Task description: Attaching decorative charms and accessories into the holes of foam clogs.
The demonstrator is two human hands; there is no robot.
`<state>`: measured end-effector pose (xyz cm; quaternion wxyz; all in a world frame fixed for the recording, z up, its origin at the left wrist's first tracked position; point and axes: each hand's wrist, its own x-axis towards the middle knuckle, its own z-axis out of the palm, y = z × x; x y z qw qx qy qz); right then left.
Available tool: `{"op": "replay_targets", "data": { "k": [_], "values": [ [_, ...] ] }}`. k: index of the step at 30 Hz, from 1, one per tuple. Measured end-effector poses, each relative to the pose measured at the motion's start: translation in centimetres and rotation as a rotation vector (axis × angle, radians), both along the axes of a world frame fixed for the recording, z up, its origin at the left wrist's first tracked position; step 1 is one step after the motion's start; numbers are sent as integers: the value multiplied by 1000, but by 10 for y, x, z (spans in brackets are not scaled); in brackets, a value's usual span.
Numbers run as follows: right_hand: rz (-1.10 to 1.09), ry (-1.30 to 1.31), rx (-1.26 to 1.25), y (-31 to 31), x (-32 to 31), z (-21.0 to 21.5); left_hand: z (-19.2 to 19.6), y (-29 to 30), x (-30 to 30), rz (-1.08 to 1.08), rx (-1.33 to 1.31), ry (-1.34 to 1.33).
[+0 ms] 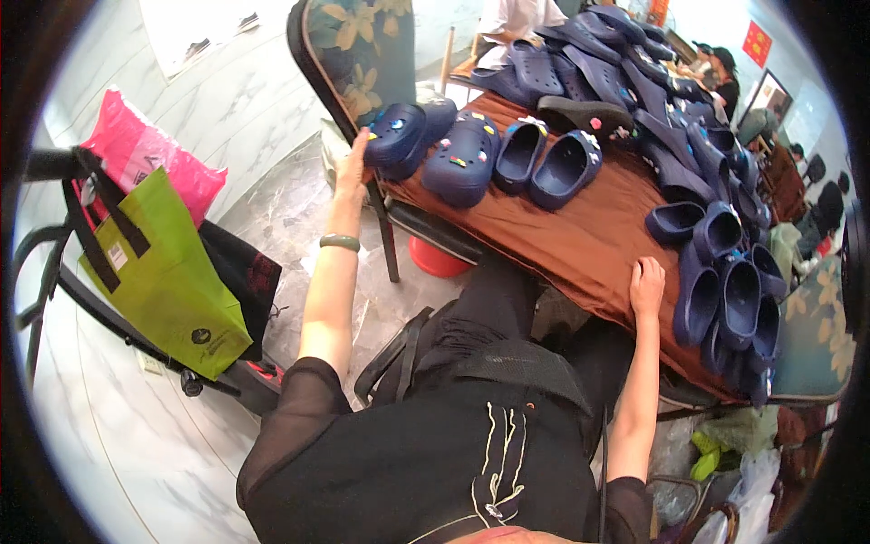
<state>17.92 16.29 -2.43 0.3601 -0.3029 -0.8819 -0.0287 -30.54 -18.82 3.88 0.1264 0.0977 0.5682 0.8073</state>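
My left hand (352,168) is at the outer side of a navy clog (397,140) at the table's left edge, its fingers along the clog and partly hidden. Another navy clog (440,118) stands close behind that one. To their right sits a navy clog (460,159) with small colourful charms on top. Beside it two more clogs, a smaller one (520,156) and a larger one (566,169), show their openings. My right hand (647,286) rests with curled fingers on the brown cloth (598,236) near the front edge, apart from the clogs.
A large heap of navy clogs (625,72) covers the table's far and right side, with several more (739,290) at the right edge. Flowered chairs (358,54) stand by the table. A green bag (172,272) and pink package (149,150) are at left; a red basin (437,257) is below.
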Motion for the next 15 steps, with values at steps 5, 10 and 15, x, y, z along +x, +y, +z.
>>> {"op": "replay_targets", "data": {
  "k": [5, 10, 15],
  "values": [
    [20, 16, 34, -2, 3, -2, 0, 7, -17, -235, 249, -134],
    [-1, 18, 13, 6, 3, -11, 21, -5, 20, -83, 160, -109],
    [-52, 23, 34, 4, 15, -6, 23, -7, 34, -208, 336, -348]
  ]
}}
